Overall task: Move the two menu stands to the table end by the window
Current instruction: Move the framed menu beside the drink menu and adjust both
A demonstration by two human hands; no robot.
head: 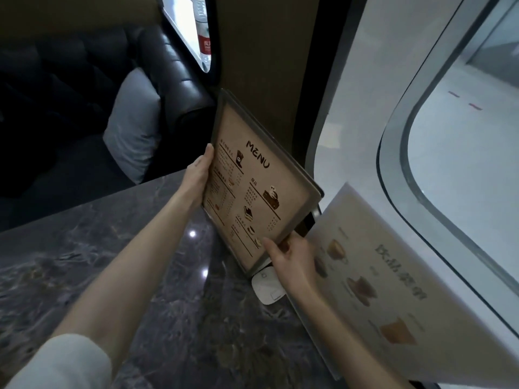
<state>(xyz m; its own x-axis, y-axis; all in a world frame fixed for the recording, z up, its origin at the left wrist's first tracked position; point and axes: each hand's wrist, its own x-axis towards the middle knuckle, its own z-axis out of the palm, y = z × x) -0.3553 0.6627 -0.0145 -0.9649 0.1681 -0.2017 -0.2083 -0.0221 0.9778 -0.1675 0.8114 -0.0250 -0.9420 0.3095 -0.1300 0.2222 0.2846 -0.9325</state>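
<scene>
Dark marble covers the table [118, 262], which runs up to a white wall with a round-cornered window [463, 153] on our right. We hold the brown menu stand [252, 186], headed "MENU", at the table end by that window; it stands tilted, and we cannot tell whether its lower edge rests on the marble. Our left hand [198, 171] grips its left edge, thumb lying along the frame, the other fingers hidden behind. Our right hand [289, 258] pinches the lower right corner, thumb on the face of the sheet. Just beside it on the right, against the wall under the window, leans the white menu stand [393, 279], printed with pictures of drinks and out of focus; neither hand touches it. A small white device [268, 287] lies on the marble below the brown stand's lower corner. Across the table a dark leather sofa [168, 88] carries a grey cushion [134, 124].
</scene>
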